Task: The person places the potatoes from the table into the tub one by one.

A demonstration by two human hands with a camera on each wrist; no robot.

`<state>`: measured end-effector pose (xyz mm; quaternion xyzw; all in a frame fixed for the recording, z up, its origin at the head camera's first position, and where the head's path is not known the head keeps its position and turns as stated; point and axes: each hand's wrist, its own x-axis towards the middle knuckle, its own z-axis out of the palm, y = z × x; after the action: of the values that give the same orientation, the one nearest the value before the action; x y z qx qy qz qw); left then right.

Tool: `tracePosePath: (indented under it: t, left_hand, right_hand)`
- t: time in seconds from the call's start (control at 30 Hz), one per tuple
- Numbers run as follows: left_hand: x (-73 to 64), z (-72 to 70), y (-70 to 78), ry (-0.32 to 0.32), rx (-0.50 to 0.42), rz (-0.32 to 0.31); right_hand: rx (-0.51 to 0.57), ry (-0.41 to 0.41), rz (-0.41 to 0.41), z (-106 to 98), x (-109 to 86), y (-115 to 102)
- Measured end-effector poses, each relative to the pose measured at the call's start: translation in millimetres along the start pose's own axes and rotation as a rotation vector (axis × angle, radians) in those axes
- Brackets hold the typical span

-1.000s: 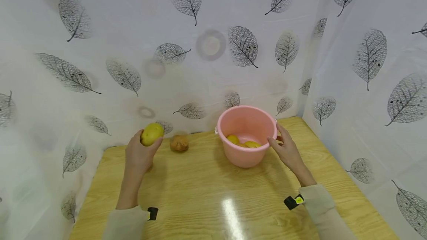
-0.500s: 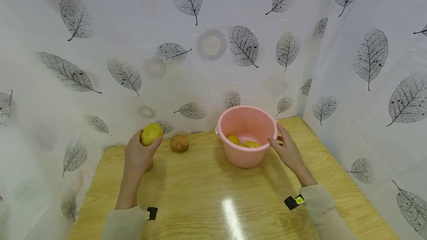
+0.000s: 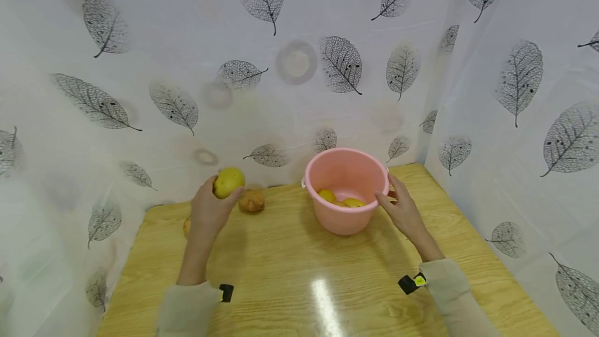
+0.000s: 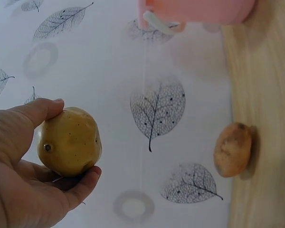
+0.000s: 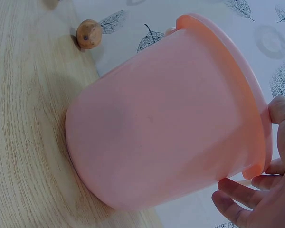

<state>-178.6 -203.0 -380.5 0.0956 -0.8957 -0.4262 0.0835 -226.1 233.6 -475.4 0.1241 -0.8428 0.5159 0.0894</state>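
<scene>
Going from the left, we see that the left hand (image 3: pixel 210 206) has shifted rightward and slightly up from where it was half a second ago, carrying the yellow fruit (image 3: pixel 229 183) gripped between thumb and fingers, and a brownish item (image 3: pixel 186 227) now shows partly behind that wrist. The lumpy brown potato (image 3: pixel 251 201) lies where it did, just right of the held fruit, as does the pink bucket (image 3: pixel 343 221) farther right, its rim pinched as before by the right hand (image 3: pixel 406 215), thumb at the rim and fingers below it. For edges, we have the left side of the wooden table (image 3: pixel 276 269) beyond the left hand, its back edge close behind the potato and against the leaf-printed sheet (image 3: pixel 262 118), and its right side past the right hand; tabletop stretches between the left grip and the bucket, and toward us. Inside the bucket, left of the right-hand grip, we make out yellow fruits (image 3: pixel 354 203) low down, partly hidden by the near wall, so we cannot count them.
</scene>
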Motion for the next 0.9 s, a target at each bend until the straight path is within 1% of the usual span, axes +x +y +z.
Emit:
tracePosePath:
  t: [0.2, 0.43, 0.67, 0.7, 0.77, 0.9]
  left_hand:
    - [3.2, 13.2, 10.3, -0.018, -0.033, 0.016]
    - [6.9, 34.9, 25.9, -0.026, -0.059, 0.035]
    - [7.5, 59.0, 46.0, 0.000, -0.099, 0.111]
    - [7.1, 61.8, 49.1, -0.001, -0.100, 0.116]
    - [6.4, 67.0, 54.3, 0.002, -0.070, 0.114]
    - [7.0, 77.4, 63.6, -0.019, -0.039, 0.102]
  right_hand:
    - [-0.003, 0.002, 0.002, -0.3, -1.1, -3.9]
    - [0.005, 0.004, 0.004, 0.5, -1.6, -3.9]
    - [0.003, 0.006, -0.010, 0.5, -0.8, -3.6]
    - [0.003, 0.005, -0.009, 0.7, -0.6, -3.5]
    - [-0.001, 0.004, -0.006, 0.8, -0.4, -3.8]
    - [-0.008, 0.005, 0.008, 1.2, -0.4, -4.9]
